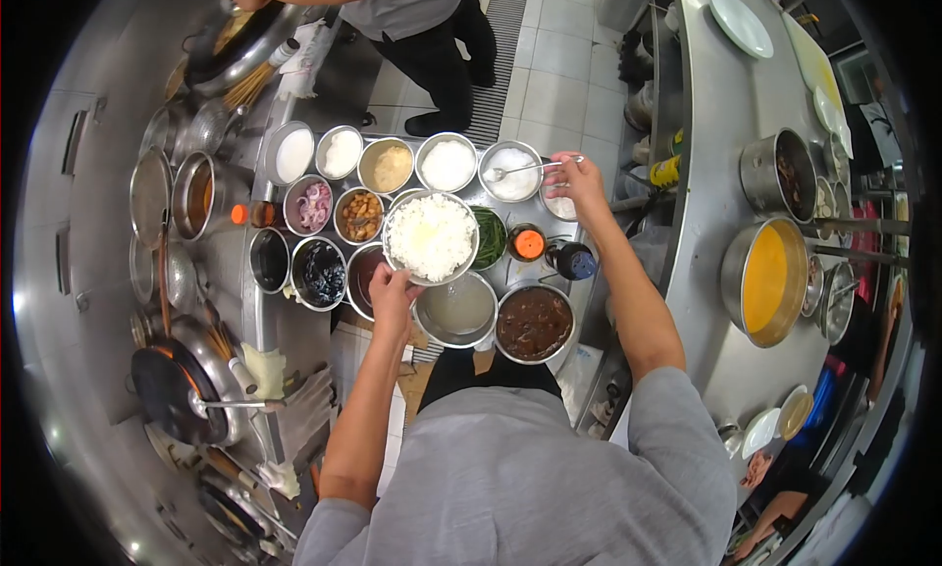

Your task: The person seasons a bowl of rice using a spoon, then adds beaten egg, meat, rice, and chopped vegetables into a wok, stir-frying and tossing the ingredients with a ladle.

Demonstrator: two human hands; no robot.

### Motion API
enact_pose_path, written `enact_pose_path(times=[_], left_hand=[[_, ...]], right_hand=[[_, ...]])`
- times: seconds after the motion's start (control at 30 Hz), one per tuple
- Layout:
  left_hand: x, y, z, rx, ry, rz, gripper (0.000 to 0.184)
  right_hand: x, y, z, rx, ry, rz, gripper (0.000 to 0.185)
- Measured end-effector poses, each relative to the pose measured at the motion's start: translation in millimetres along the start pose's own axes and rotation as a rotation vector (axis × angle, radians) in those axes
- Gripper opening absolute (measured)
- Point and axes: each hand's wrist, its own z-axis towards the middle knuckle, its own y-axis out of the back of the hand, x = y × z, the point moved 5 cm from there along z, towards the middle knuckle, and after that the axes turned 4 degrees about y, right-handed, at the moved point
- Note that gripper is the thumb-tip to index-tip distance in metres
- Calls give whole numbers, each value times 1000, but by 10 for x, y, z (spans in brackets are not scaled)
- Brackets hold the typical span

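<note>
My left hand (393, 299) is closed on the near rim of a bowl of white rice (432, 237), held above the seasoning containers. A yellowish patch shows at the rice's middle. In my right hand (577, 181) is the handle of a metal spoon (540, 165). Its tip dips into a metal pot of white granules (511, 174). Close to that pot stand another pot of white powder (447, 164) and a container of chopped greens (488, 237). Below my right hand are an orange-capped bottle (529, 243) and a dark-capped bottle (576, 261).
Several more pots surround the bowl, including dark brown sauce (535, 324) and sliced onion (310, 205). Woks (182, 394) line the left side. At right, a steel counter (702, 174) bears a pot of orange liquid (770, 277). Another person (412, 12) stands opposite.
</note>
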Motion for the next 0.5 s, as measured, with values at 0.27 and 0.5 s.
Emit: enact_pose_path(times=[0.27,0.5], left_hand=[[15,-114,103,56,-75,-38,9],[25,-21,-163,231,-39,21,6]], right_hand=[[950,-505,-636,205,311,-131,22],[1354,-88,-1609,-205,579,-57,22]])
